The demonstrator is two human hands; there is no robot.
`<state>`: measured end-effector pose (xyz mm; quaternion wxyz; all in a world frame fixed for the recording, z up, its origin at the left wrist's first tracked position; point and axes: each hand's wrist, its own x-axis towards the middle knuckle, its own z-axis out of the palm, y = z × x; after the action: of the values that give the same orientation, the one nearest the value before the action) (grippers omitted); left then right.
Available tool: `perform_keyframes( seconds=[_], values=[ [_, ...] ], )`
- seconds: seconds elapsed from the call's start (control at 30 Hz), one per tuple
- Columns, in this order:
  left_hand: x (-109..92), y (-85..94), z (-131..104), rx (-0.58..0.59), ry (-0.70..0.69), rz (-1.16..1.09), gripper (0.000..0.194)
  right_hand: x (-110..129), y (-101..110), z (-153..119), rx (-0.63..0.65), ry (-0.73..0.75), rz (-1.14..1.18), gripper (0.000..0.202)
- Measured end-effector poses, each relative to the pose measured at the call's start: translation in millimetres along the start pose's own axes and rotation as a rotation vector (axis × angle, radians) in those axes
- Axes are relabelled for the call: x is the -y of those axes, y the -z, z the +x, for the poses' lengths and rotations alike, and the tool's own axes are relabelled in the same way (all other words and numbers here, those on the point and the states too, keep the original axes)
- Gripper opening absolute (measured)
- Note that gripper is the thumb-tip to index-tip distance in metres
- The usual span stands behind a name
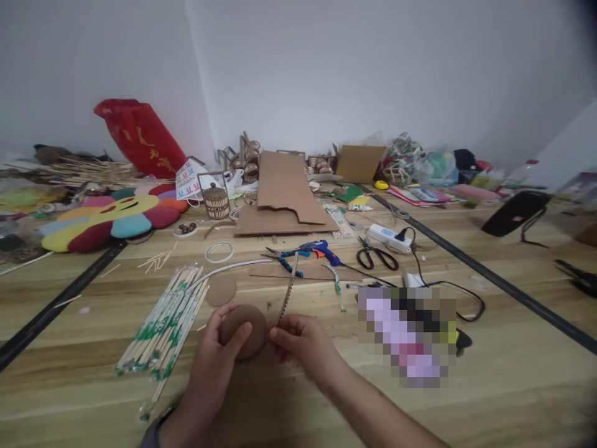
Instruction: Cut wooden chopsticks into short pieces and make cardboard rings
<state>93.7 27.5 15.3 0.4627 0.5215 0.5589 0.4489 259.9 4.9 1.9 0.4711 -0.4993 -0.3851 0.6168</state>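
Observation:
My left hand (219,348) is closed round a brown cardboard disc (243,330), thumb on its face and fingers along its far edge. At the disc's right edge, my right hand (301,345) pinches a narrow corrugated cardboard strip (288,294). The strip's free end stands up and curves away from me; its lower end meets the disc's rim, though my fingers hide the join. Just beyond the left hand lies a flat cardboard circle (221,291). Pliers with blue handles (286,260) and a blue glue gun (323,251) lie past the strip's tip.
Packaged chopsticks (163,320) lie left of my hands. Black scissors (377,254) and a white power strip (389,238) are at the right, with a cable trailing. Cardboard sheets (289,186), a small bucket-like model (217,200) and a flower cushion (124,214) sit farther back.

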Motion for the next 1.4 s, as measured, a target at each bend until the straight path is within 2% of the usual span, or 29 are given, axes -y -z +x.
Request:
perform_keyframes(
  seconds=[0.2,0.63,1.13,1.4],
  values=[
    [4,0.6,1,0.032,-0.006,0.007,0.051,-3,3,-2,0.031,0.014,0.05,0.051],
    [10,0.0,-3,0.155,0.001,0.014,0.052,-3,6,-10,0.107,0.046,0.002,0.048],
    [9,-2.7,-3,0.13,-0.042,0.052,0.05,-4,10,-6,-0.044,0.145,0.087,0.042],
    [13,-2.0,-4,0.21,-0.065,0.037,0.038,0,9,-8,-0.054,0.094,0.126,0.043]
  ],
)
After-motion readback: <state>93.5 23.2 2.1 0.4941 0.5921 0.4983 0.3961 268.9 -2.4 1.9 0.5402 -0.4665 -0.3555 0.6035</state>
